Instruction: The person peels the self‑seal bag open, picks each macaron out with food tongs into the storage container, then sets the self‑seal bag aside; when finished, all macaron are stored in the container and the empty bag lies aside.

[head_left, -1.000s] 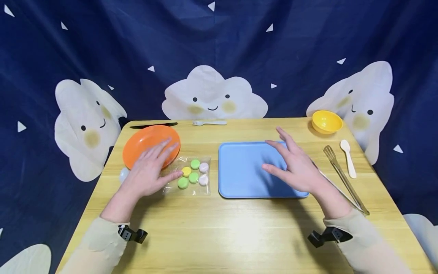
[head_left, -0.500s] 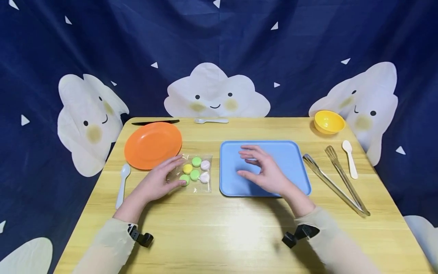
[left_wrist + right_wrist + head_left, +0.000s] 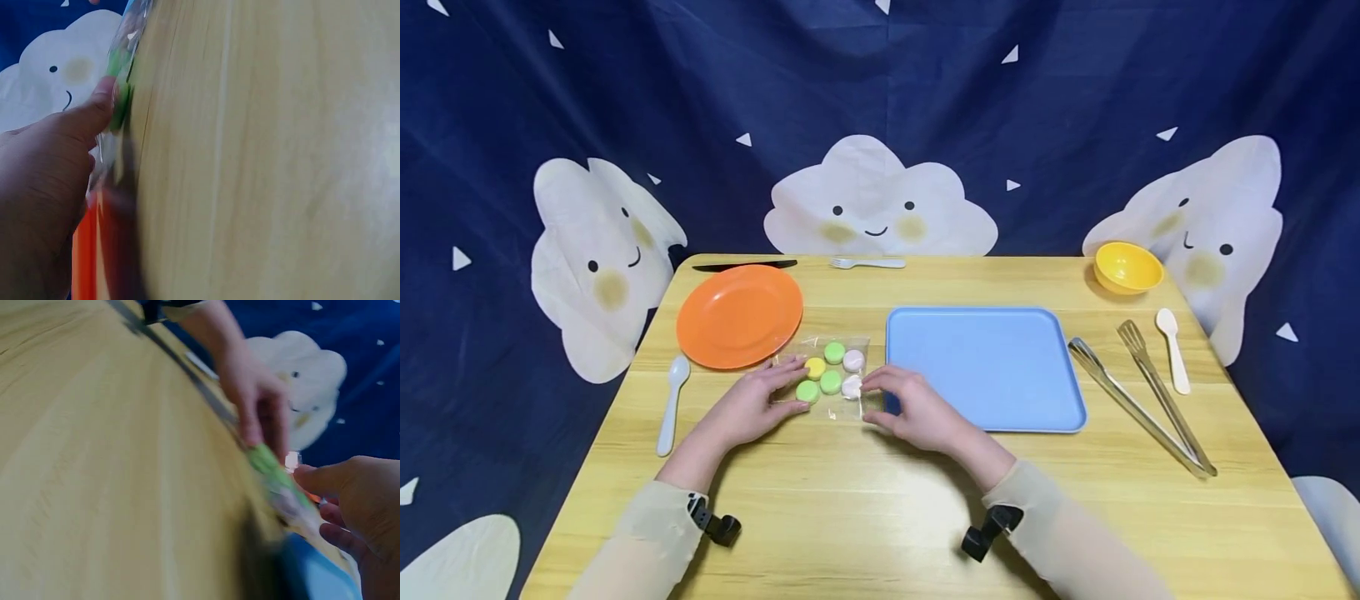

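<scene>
A clear plastic bag of green, yellow and pale lilac macarons (image 3: 831, 382) lies left of the middle of the table. At its left end my left hand (image 3: 752, 407) holds it, thumb by the lower green macaron and fingers near the yellow one. The left wrist view shows that thumb (image 3: 103, 94) against the bag's side. My right hand (image 3: 921, 412) is at the bag's right edge, thumb and fingers parted, fingertips overlapping a lilac macaron. Below its wrist lies the near left corner of a blue tray (image 3: 992, 367). In the right wrist view the bag is blurred between both hands.
An orange plate (image 3: 741, 317) lies behind my left hand, with a black knife (image 3: 745, 267) beyond and a pale spoon (image 3: 673, 404) nearer. A white fork (image 3: 868, 263) is at the back edge. Right stand metal tongs (image 3: 1138, 408), a white spoon (image 3: 1174, 350) and a yellow bowl (image 3: 1127, 268).
My left hand has come down from over the orange plate to the bag's left end. My right hand has swept left across the blue tray to the bag's right edge.
</scene>
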Available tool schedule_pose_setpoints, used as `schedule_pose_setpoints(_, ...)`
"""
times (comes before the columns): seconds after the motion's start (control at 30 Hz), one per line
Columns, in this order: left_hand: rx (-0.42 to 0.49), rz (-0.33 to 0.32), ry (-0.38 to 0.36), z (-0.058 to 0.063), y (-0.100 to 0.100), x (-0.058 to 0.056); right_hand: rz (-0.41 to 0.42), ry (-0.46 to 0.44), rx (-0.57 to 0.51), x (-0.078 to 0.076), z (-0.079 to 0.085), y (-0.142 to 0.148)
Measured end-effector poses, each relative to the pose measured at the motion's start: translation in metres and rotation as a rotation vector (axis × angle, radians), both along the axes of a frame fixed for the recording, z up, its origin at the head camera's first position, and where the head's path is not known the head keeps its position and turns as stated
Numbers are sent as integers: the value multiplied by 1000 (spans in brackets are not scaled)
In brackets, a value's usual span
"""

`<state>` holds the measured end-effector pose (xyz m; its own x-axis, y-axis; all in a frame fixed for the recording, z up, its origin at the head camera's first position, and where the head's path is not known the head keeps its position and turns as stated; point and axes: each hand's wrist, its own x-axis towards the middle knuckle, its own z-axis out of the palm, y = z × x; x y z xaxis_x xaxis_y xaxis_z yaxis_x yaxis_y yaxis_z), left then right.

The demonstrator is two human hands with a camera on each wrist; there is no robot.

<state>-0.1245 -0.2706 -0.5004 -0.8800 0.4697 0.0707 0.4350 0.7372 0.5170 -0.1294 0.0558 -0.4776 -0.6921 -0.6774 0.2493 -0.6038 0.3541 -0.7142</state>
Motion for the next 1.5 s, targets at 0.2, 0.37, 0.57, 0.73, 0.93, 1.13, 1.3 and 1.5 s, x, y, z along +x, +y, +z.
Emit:
schedule_pose_setpoints(0.2, -53, -46, 72, 9, 5, 1, 2, 47, 26, 3, -15, -25)
schedule_pose_setpoints(0.37, 14, -36, 25, 4, 4, 1, -20, 55, 60, 3, -25, -34)
schedule_pose_setpoints(0.57, 161, 36, -41, -6, 1, -1, -19, 139, 123, 4, -24, -31)
schedule_pose_setpoints(0.73, 196, 78, -35, -12, 1, -1, -4, 192, 151, 5, -24, -29)
schedule_pose_setpoints(0.93, 193, 93, -52, -13, 0, -1, 24, 259, 141, 4, -26, -31)
schedule_pose_setpoints(1.13, 193, 117, -75, -9, -1, -1, 38, 307, 146, 0, -27, -32)
schedule_pose_setpoints(1.3, 198, 110, -72, -9, 0, -1, 34, 271, 152, -1, -26, -32)
schedule_pose_setpoints(1.5, 201, 115, -85, -11, 1, -1, 31, 218, 208, -1, -24, -32)
